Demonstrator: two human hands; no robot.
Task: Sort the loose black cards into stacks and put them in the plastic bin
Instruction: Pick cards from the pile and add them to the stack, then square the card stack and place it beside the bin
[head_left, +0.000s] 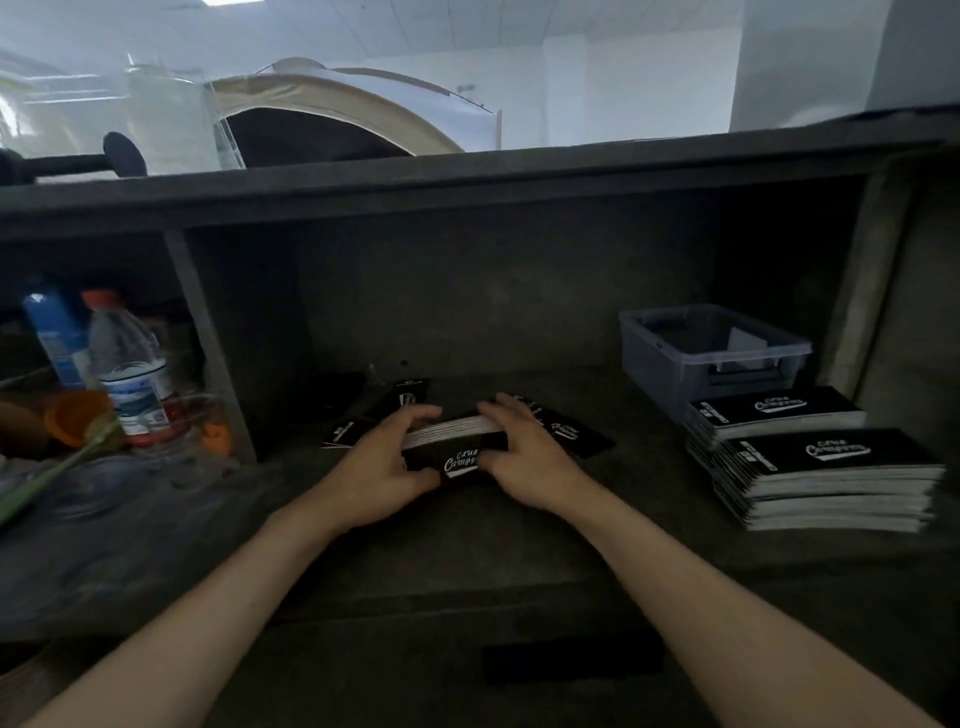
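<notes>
Gripping black card stack (457, 448) mid-counter (467, 551) between left hand (384, 467) and right hand (524, 460), fingers curled round both ends. White script logo on top, pale edges. Loose cards (579, 435) scattered behind; plastic bin (670, 358) far right.

Left hand (387, 467), right hand (519, 462) close together, fingers (420, 414) apparently curled inward.

Left hand (382, 460) and right hand (527, 460) hide both ends of the card stack (457, 440); loose cards (579, 435) beyond the fingertips (503, 401) lie partly covered.
</notes>
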